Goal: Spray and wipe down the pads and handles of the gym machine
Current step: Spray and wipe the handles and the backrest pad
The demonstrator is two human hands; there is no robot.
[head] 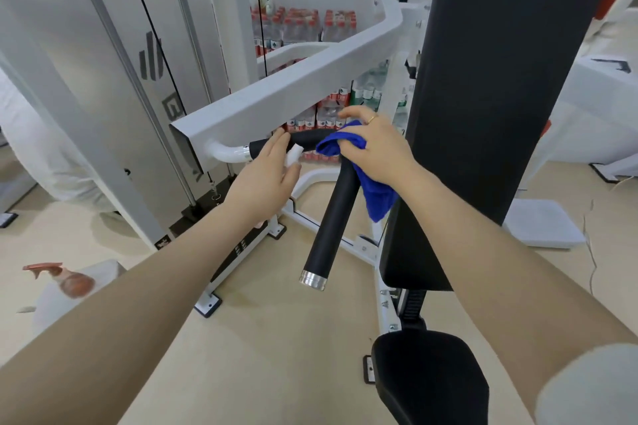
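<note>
A black T-shaped handle (pixel 331 217) hangs from the white arm (pixel 276 97) of the gym machine. My right hand (pixel 376 145) grips a blue cloth (pixel 378 198) and holds it against the handle where the two black bars meet. My left hand (pixel 267 176) lies beside the horizontal bar with its fingers straight, the fingertips touching the grip. A tall black back pad (pixel 490 97) rises on the right, with the black seat pad (pixel 431 379) below it. A pink spray bottle (pixel 69 278) stands low at the left.
The weight stack column with cables (pixel 152 31) stands at the left. Packs of water bottles (pixel 303 28) are stacked against the back wall. White frame feet (pixel 209 304) are bolted to the beige floor. A white platform (pixel 545 224) and a cable lie at the right.
</note>
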